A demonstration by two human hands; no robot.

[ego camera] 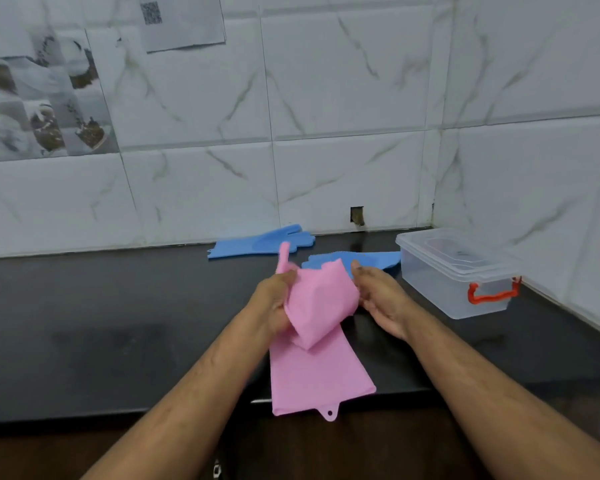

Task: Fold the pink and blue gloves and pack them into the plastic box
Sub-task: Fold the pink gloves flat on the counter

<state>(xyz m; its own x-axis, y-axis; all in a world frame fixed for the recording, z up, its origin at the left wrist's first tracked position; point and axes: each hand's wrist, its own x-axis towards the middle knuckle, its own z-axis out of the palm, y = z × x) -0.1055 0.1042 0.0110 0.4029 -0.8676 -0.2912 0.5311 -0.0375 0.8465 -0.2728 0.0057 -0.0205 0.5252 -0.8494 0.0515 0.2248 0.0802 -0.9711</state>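
At frame centre, the left hand (274,303) pinches the pink glove (317,327) with curled fingers while the right hand (381,299) steadies its fold; blue gloves (257,242) wait behind, plastic box (458,271) at right.

Pink gloves (321,317) half-folded; two blue gloves (262,242) flat behind; plastic box (459,271) right.

A: Counter (84,323) layout?
B: Box (458,275) far right, near corner, lid on. Two gloves at back by wall: one (257,242) center-left, other (371,259) just left of box.
A: Front?
B: Third glove (312,372) at front edge, cuff overhanging; folded glove (321,299) on top, btwn left hand (274,299) & right hand (381,299).
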